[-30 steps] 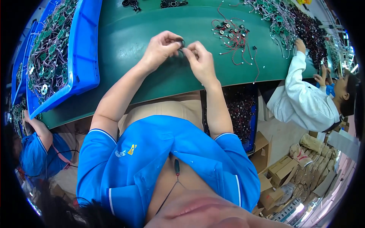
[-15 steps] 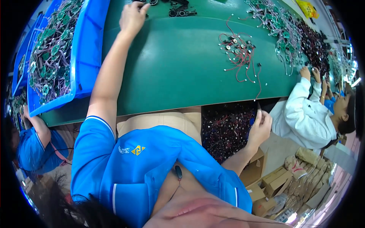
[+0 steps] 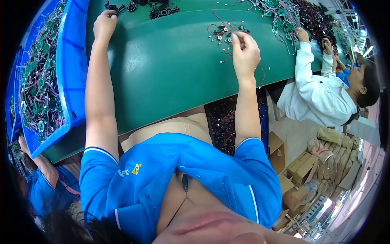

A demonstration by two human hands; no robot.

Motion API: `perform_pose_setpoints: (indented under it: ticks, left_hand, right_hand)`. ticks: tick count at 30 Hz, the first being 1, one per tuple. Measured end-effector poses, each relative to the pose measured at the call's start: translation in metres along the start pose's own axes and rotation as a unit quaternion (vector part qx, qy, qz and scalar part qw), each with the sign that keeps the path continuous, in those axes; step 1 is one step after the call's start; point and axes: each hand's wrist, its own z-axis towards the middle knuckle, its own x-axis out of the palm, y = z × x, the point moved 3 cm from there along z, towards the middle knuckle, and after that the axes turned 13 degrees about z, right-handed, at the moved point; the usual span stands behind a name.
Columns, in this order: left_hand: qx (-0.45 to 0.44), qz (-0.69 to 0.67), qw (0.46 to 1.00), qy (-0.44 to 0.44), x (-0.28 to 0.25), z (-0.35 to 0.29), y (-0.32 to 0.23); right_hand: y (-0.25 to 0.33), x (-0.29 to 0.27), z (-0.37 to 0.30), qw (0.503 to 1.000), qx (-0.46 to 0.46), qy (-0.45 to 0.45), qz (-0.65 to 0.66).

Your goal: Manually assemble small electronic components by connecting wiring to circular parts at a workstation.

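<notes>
My left hand [image 3: 105, 26] is at the far left of the green table, its fingers closed on a black plastic part [image 3: 118, 9]. Other black plastic parts [image 3: 162, 11] lie to the right of it. My right hand [image 3: 246, 53] is over the near right edge of a loose pile of small round components with red and black wires [image 3: 221, 34]. Its thumb and fingers are curled together, and what they hold, if anything, is hidden. One wired piece [image 3: 262, 75] lies by itself to the right of my right wrist, reaching the table's front edge.
A blue bin [image 3: 73, 65] of green circuit boards with wires stands at the left. Below the table edge, a container of dark wired parts [image 3: 221, 122] sits beside my lap. Heaps of boards [image 3: 282, 20] and dark parts [image 3: 313, 18] lie far right, near a co-worker in white [image 3: 317, 89].
My right hand has risen from beside the container below the table edge to the wired pile. The whole view has shifted, and my left hand remains among the black parts.
</notes>
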Motion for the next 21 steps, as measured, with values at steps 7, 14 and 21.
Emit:
perform_pose_setpoints:
  ticks: [7,14,21]
  left_hand:
    - [0.062,-0.300,0.952,-0.026,-0.025,-0.092,-0.014]
    - [-0.022,-0.479,0.873,0.087,-0.012,-0.147,0.008]
    - [-0.020,-0.477,0.866,0.151,-0.023,-0.155,-0.001]
  right_hand:
    - [-0.028,0.045,0.026,0.969,-0.099,0.068,-0.214]
    - [-0.024,0.046,0.031,0.938,-0.109,0.203,-0.258]
    - [0.000,0.041,0.044,0.885,-0.108,0.229,-0.391]
